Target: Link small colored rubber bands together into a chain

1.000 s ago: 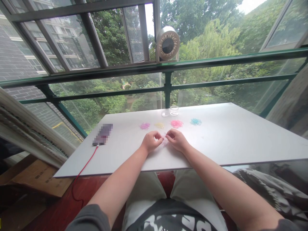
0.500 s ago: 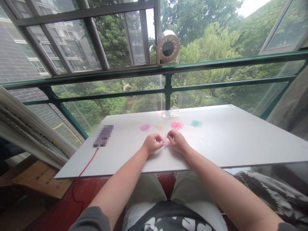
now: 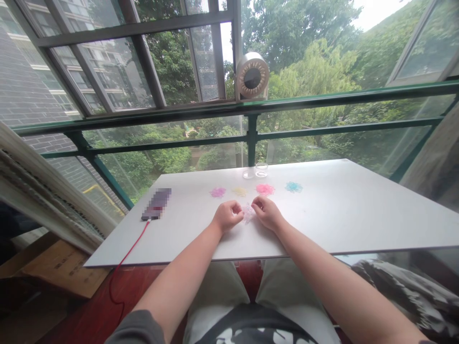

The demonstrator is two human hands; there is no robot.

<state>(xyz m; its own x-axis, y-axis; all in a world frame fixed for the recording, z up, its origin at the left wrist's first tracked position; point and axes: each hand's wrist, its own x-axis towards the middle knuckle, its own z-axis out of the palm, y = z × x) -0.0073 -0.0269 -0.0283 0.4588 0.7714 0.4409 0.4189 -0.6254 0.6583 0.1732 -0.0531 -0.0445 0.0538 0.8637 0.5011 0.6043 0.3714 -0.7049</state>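
A small loose pile of pale lilac, nearly clear thin loops, which look like small rubber bands (image 3: 247,213), lies on the white table between my hands. My left hand (image 3: 228,214) is closed at its left edge, thumb and forefinger curled into a ring with the tips by the loops. On the other side, my right hand (image 3: 266,211) is pinched with its fingertips at the pile's upper right. Whatever sits between the fingertips is too small to make out. Just beyond are a purple pile (image 3: 217,192), a pale yellow pile (image 3: 239,191), a pink pile (image 3: 265,189) and a teal pile (image 3: 294,187).
Two clear round containers (image 3: 261,170) stand at the table's (image 3: 358,210) far edge. At the left lies a blurred-out dark device (image 3: 157,204) with a red cable (image 3: 133,246) running off the front edge. A green railing (image 3: 251,138) and windows are behind.
The view has tilted slightly upward, so everything sits a little lower. My right hand has shifted slightly away from my left, and the pale loops between them look more spread out.
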